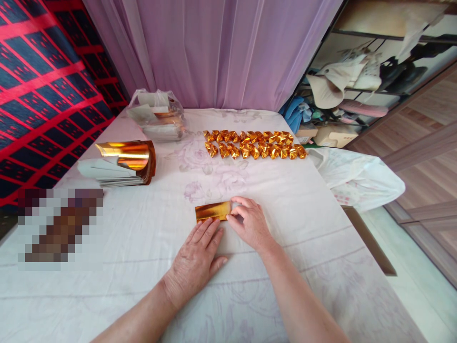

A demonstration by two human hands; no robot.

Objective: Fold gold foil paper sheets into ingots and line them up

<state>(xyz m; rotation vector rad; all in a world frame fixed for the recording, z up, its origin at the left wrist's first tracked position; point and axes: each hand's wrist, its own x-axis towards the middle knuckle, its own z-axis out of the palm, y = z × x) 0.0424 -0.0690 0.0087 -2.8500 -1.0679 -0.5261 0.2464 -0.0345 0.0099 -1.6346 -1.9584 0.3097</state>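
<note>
A strip of shiny gold foil paper (213,211) lies flat on the table in front of me, seemingly folded. My left hand (200,252) rests palm down, fingers stretched out, with the fingertips on the paper's near edge. At the paper's right end, my right hand (252,224) pinches its edge between thumb and index finger. Farther back stand two rows of folded gold paper pieces (255,144). To the left is a curled stack of gold foil sheets (134,155), with white sheet backs showing below.
A clear plastic bag (160,116) with more papers stands at the back left of the cloth-covered table (303,209). A blurred patch (60,228) hides something at the left. Beyond the right edge are a white bag (360,176) and a shoe shelf (364,88). A purple curtain (214,52) hangs behind.
</note>
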